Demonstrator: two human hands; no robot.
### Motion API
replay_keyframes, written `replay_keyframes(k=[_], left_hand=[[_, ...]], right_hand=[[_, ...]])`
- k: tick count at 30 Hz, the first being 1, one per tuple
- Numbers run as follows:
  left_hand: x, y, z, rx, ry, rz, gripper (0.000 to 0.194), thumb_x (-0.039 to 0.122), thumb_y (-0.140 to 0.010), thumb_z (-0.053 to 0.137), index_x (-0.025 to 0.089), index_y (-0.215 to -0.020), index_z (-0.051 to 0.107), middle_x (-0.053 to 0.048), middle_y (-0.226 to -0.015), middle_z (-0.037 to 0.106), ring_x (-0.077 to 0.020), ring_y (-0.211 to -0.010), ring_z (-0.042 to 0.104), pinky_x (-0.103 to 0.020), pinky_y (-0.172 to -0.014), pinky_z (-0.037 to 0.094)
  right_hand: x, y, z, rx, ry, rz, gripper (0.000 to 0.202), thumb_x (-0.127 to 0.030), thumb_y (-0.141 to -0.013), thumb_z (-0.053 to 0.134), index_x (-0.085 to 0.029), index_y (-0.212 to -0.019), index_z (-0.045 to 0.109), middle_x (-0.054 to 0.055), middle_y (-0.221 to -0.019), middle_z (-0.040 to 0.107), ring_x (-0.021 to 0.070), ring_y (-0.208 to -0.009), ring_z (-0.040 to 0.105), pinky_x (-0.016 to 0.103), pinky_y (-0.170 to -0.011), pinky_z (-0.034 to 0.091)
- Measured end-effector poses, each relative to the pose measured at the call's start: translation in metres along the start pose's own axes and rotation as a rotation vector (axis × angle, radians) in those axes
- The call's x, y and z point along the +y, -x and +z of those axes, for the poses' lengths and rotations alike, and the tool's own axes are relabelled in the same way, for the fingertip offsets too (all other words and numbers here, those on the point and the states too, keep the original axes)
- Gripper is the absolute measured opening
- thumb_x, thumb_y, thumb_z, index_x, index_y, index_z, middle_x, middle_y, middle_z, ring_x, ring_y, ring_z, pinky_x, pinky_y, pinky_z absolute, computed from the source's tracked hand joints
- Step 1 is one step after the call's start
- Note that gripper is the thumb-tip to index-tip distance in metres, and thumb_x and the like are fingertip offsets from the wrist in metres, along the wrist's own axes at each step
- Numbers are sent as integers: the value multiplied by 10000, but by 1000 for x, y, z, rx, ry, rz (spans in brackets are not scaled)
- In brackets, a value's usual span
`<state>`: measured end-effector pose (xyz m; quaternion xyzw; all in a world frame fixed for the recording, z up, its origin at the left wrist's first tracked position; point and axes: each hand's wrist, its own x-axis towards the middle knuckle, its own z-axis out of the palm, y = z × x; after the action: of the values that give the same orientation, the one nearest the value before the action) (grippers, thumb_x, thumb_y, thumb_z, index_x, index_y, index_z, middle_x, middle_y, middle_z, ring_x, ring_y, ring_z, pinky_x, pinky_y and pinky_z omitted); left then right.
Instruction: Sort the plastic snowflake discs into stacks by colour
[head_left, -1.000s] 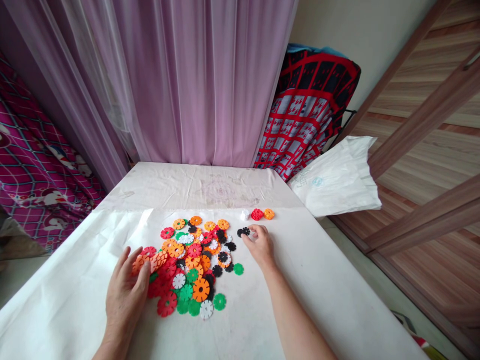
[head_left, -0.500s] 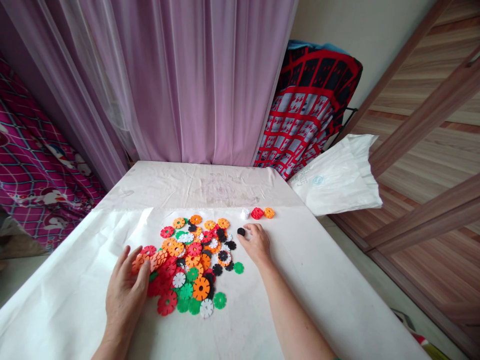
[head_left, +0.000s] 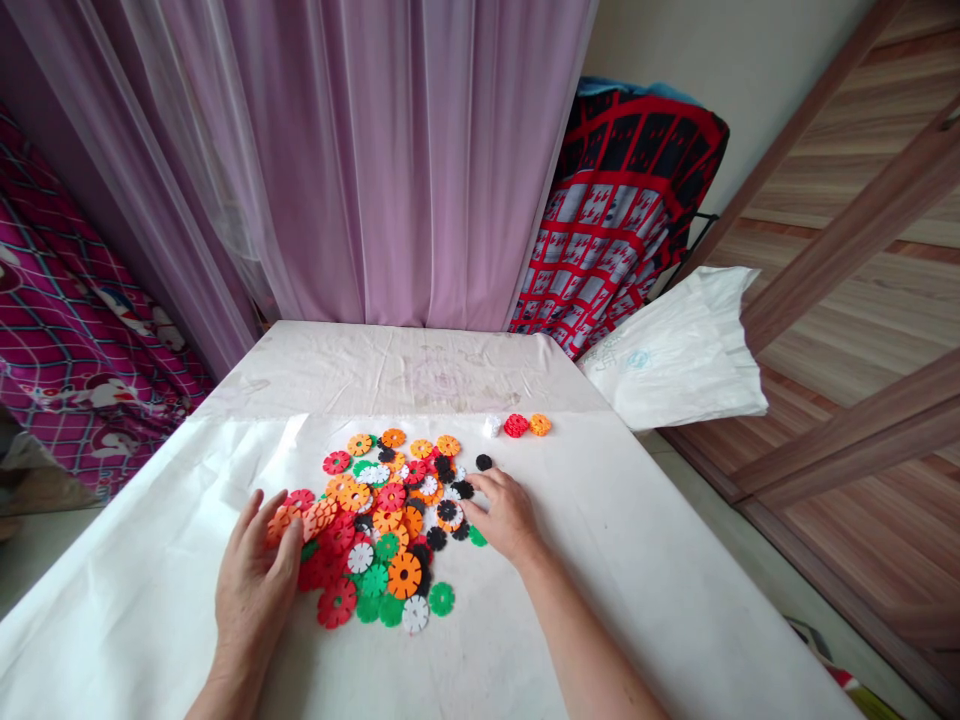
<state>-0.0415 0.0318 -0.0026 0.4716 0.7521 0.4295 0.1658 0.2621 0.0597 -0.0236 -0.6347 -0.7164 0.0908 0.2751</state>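
A mixed pile of notched plastic discs [head_left: 390, 520] in red, orange, green, black and white lies on the white-covered table. My left hand [head_left: 255, 570] rests at the pile's left edge, its fingers spread beside the orange and red discs. On the right edge, my right hand [head_left: 506, 515] has its thumb and forefinger apart around a small black disc [head_left: 463, 490]; whether they touch it I cannot tell. Just beyond that hand sits a separate black disc [head_left: 484, 462]. Farther back, small stacks stand in a row: white [head_left: 491, 426], red [head_left: 516, 426] and orange [head_left: 540, 425].
The table [head_left: 637, 560] has a pale cloth over its far end. A white bag [head_left: 682, 350] leans at the right back edge. Purple curtains [head_left: 405, 170] hang behind, with a red-and-black patterned cloth [head_left: 600, 230] beside them.
My right hand has let go of the small black disc, leaving it on the table, and has moved slightly down and left to the pile's edge. My left hand stays in place.
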Motion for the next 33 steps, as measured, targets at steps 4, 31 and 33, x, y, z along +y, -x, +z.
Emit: replay_keyframes(k=[4,31,33], left_hand=[[3,1,-1,1,-6,-17,539,580,-839,487,240,-1224,647,-66,-1530,462,-316,-1382,455,-451,-1146,393],[-1,-1,0,1,-7,-12,509,571,-839,505,264,-1217,652,-54,-1522,473,-315,-1383,454,-455,-1145,388],[-2,-1,0,-9,-15,-10,526,580,-842,496,259,-1231,644,-59,-1534,457,-317,-1390,445,-460,-1150,380]], right_hand=[[-3,-5,0,-36,68,52,249,-286,-771,719,-251,-1017,725,51,-964,696,219,-926,661,315,-836,475],[30,-29,9,297,-62,186,238,-355,-783,623,-204,-956,686,57,-951,669,172,-763,605,300,-753,468],[29,-28,9,271,-50,181,228,-345,-788,630,-208,-962,685,54,-959,668,173,-779,608,298,-765,466]])
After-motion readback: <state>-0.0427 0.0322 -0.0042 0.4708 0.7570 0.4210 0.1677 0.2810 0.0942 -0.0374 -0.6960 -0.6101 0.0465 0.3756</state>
